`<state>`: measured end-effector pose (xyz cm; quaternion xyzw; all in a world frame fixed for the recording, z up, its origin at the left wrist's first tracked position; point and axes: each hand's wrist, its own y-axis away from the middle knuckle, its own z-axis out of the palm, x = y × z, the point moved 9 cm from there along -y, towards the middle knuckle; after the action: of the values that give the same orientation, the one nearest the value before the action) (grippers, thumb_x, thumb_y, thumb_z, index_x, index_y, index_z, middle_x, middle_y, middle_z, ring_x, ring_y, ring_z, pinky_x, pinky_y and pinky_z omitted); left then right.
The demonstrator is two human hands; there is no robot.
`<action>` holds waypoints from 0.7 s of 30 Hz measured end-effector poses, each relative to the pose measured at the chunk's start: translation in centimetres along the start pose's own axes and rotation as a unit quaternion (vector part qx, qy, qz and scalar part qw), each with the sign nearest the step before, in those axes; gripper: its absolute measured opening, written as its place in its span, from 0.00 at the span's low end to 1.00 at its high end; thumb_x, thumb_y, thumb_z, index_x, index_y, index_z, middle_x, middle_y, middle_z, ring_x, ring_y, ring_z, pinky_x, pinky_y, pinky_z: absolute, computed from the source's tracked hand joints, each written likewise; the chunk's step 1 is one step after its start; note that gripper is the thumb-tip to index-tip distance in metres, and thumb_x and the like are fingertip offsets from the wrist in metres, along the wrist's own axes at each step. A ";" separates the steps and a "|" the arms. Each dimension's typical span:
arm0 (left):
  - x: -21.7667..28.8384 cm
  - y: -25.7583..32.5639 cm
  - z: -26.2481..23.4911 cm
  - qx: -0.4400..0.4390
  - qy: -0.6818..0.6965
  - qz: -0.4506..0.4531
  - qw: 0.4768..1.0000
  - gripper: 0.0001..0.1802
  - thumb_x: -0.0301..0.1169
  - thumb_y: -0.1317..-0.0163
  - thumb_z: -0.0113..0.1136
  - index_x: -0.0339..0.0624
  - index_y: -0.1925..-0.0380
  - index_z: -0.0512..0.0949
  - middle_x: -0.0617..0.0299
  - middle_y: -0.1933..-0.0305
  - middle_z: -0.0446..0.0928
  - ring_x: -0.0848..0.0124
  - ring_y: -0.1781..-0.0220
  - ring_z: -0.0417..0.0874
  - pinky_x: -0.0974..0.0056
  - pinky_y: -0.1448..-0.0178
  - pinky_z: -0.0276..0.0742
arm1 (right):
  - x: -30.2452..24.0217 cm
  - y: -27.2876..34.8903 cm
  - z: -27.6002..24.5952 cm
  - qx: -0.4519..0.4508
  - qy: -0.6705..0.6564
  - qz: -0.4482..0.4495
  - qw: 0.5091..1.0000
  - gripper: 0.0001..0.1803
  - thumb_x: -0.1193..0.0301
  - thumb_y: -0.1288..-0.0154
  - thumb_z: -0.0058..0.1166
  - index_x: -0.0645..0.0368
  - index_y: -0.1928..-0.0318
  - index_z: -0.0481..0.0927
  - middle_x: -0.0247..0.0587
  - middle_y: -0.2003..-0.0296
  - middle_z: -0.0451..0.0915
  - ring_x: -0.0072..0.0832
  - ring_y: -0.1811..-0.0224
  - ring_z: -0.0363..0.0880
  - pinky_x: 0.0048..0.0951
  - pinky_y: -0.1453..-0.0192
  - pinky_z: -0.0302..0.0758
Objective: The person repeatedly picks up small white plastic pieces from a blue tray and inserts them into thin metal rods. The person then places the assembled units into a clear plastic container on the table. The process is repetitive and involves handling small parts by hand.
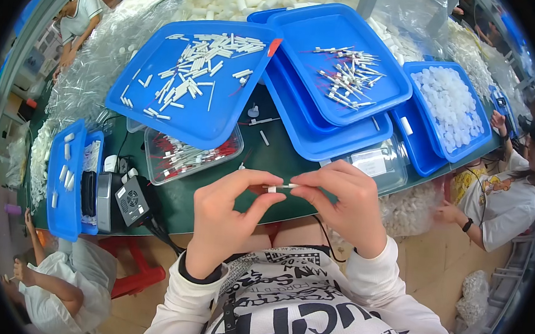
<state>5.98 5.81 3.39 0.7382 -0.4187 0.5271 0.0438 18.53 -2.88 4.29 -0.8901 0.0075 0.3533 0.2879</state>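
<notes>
My left hand (225, 204) pinches a small white cylindrical piece (272, 189) between thumb and forefinger. Against it, the thumb and forefinger of my right hand (345, 199) grip a thin white stick (287, 186); the two pieces meet or overlap between my fingertips, and their exact joint is too small to tell. Just beyond my left hand sits a clear plastic box (234, 154) of red and white thin parts. Behind it a tilted blue tray (145, 55) bears many short white tubes. To its right another blue tray (312, 38) carries white sticks with red wires.
At right a blue tray (413, 72) holds translucent white pieces. A lidded clear box (396, 169) stands near the green table's (179, 210) edge. A black device (132, 200) and a small blue tray (62, 212) are at left. Other people sit on both sides; a red stool (141, 275) stands lower left.
</notes>
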 end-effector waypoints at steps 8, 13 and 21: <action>-1.7 0.6 0.4 -0.030 0.106 -0.076 0.991 0.06 0.22 0.46 0.67 0.37 0.66 0.84 0.59 0.70 0.85 0.73 0.69 0.85 0.72 0.65 0.77 | -1.3 0.3 0.0 0.030 0.000 -0.036 0.999 0.06 0.76 0.48 0.66 0.58 0.70 0.82 0.35 0.77 0.80 0.31 0.76 0.77 0.29 0.74 0.72; -1.8 0.8 0.1 -0.035 0.101 -0.073 0.992 0.06 0.22 0.46 0.67 0.38 0.67 0.84 0.59 0.69 0.85 0.73 0.69 0.86 0.71 0.65 0.77 | -1.2 0.3 0.5 0.027 -0.036 -0.025 0.999 0.06 0.76 0.49 0.66 0.59 0.70 0.82 0.35 0.78 0.79 0.30 0.77 0.77 0.29 0.75 0.70; 1.4 1.1 -0.2 -0.030 -0.012 0.087 0.996 0.09 0.18 0.49 0.64 0.37 0.67 0.83 0.58 0.69 0.83 0.66 0.71 0.84 0.66 0.67 0.78 | -0.8 0.4 1.1 -0.042 -0.096 0.031 0.994 0.03 0.77 0.44 0.63 0.60 0.68 0.83 0.36 0.78 0.80 0.28 0.74 0.81 0.26 0.72 0.73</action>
<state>5.20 4.40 4.16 0.7039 -0.4972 0.5071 0.0149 17.15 -2.81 3.90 -0.8627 -0.0078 0.4457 0.2387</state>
